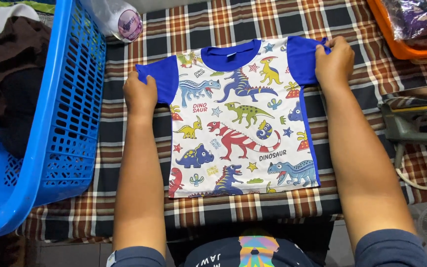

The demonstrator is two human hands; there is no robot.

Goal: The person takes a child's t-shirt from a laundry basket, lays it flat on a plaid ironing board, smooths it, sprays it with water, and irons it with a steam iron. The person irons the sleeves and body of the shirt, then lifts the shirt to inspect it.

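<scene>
With the small white dinosaur-print T-shirt (240,123) lying flat beside the blue plastic basket (55,123), each grip pinching a blue sleeve, left hand (140,94) and right hand (333,62) should probably pull evenly outward.

Blue basket (70,99) left, orange tray (396,44) right, plaid cloth (124,198) beneath.

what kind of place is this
Probably a home laundry or ironing spot: a child's dinosaur shirt lies flat on a plaid-covered board, a blue laundry basket beside it, an iron nearby.
</scene>
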